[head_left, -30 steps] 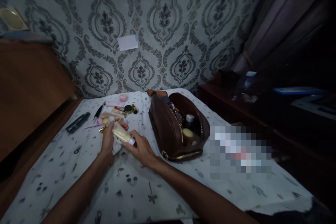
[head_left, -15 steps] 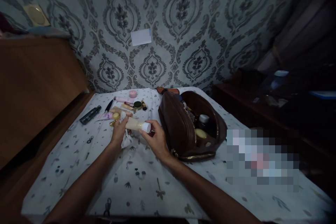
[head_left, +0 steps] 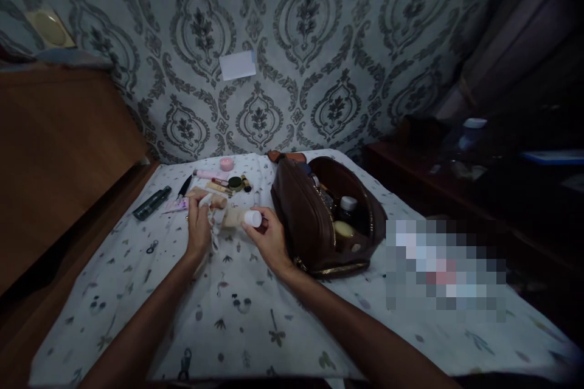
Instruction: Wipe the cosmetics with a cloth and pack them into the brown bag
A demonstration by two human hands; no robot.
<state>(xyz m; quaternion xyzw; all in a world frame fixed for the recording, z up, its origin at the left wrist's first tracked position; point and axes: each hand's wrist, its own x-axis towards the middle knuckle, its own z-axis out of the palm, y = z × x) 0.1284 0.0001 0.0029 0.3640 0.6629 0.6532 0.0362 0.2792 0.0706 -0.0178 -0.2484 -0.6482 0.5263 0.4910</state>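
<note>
My right hand [head_left: 268, 238] grips a cream tube [head_left: 237, 217] by its white cap end, over a white printed bedsheet [head_left: 237, 322]. My left hand [head_left: 199, 226] is closed on a white cloth [head_left: 214, 225] pressed against the tube's far end. Just right of my hands stands an open brown toiletry bag [head_left: 305, 219] with small bottles and a jar inside. Beyond my left hand lie several small cosmetics [head_left: 218, 183], among them a pink tube, a pink jar and a dark green compact.
A dark slim case [head_left: 152, 202] lies at the sheet's left edge beside a wooden headboard [head_left: 59, 152]. Patterned wallpaper [head_left: 292, 42] rises behind. A dark wooden cabinet [head_left: 479, 182] with a bottle stands on the right. A blurred patch covers something right of the bag.
My right hand has turned the tube from slanting to nearly level, cap toward me and right. My left hand has slid the cloth along to the tube's far end.
</note>
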